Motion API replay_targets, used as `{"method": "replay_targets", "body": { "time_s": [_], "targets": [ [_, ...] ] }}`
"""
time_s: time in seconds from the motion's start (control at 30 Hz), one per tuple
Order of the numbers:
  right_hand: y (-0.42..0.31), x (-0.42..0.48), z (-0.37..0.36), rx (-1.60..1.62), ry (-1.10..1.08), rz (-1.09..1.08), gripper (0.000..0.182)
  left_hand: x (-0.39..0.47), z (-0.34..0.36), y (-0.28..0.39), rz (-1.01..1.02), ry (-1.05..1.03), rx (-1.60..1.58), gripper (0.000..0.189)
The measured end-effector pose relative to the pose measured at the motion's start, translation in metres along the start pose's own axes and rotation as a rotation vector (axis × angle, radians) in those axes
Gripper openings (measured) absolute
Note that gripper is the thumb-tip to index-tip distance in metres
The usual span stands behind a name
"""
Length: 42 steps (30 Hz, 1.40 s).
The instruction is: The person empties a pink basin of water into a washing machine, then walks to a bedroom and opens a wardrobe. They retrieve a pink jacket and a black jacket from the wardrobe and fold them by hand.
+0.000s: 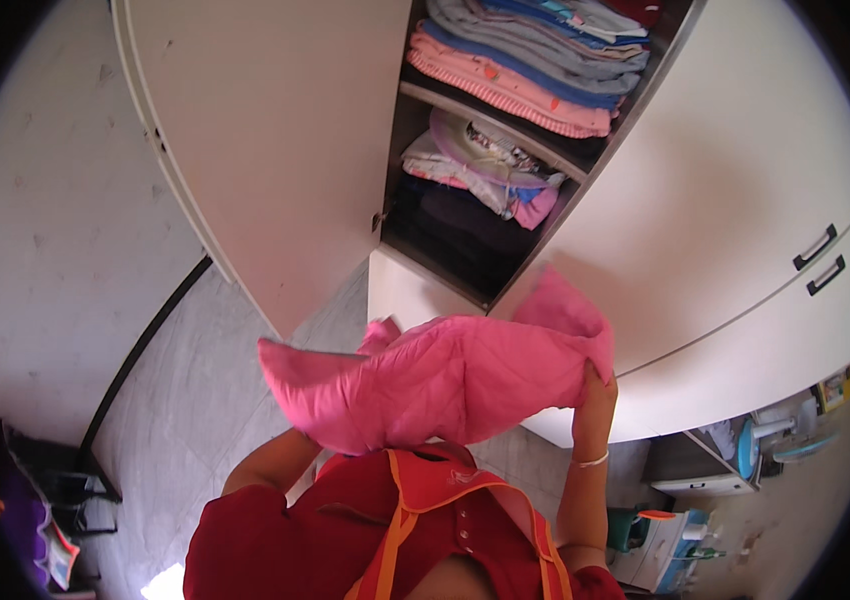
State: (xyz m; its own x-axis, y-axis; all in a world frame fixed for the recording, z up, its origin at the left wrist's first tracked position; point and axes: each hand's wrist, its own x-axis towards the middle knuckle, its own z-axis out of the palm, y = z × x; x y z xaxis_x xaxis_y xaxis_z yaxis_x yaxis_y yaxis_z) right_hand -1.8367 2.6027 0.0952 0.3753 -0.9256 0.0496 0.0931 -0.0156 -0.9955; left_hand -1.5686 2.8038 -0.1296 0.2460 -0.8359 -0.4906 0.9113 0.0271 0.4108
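Note:
A pink garment (425,382), apparently padded, is spread across the space before my chest. My right hand (599,375) grips its right end, with the fingers partly covered by the fabric. The left end drapes over my left hand, which is hidden beneath the cloth; only that forearm shows. Beyond the garment stands an open wardrobe compartment. Its upper shelf holds a stack of folded clothes (522,75) in grey, blue and pink. Below lie a light folded pile with pink and blue pieces (485,172) and dark folded cloth (462,225).
The open wardrobe door (275,135) stands at the left, its lower corner near the garment. Closed white doors with black handles (815,247) are at the right. A black chair (57,465) is at the lower left; a small cabinet (702,484) and a blue fan (747,450) are at the lower right.

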Motion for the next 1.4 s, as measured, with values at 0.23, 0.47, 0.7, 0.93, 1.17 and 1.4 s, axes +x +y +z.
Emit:
{"method": "replay_targets", "body": {
  "time_s": [0.23, 0.47, 0.7, 0.93, 1.17, 1.4],
  "targets": [
    [0.024, -0.005, -0.047, 0.313, 0.048, 0.118, 0.037, -0.061, -0.043, -0.03, 0.047, 0.129, -0.036, 0.051],
    [0.007, -0.001, -0.065, 0.367, -0.096, -0.069, 0.043, -0.096, -0.048, -0.007, 0.205, 0.14, 0.0, 0.051],
    [-0.038, 0.002, -0.082, 0.37, -0.068, -0.195, 0.049, -0.126, 0.0, 0.048, 0.456, -0.098, 0.117, 0.05],
    [-0.005, 0.014, -0.113, 0.425, -0.054, 0.069, 0.047, -0.14, 0.125, 0.082, 0.574, -0.168, 0.088, 0.049],
    [0.03, 0.012, -0.16, 0.578, -0.083, 0.203, 0.043, -0.131, 0.143, 0.091, 0.49, -0.268, -0.104, 0.037],
    [0.019, 0.0, -0.171, 0.575, -0.078, 0.12, 0.048, -0.129, 0.121, 0.115, 0.687, -0.144, -0.152, 0.028]
  ]
}}
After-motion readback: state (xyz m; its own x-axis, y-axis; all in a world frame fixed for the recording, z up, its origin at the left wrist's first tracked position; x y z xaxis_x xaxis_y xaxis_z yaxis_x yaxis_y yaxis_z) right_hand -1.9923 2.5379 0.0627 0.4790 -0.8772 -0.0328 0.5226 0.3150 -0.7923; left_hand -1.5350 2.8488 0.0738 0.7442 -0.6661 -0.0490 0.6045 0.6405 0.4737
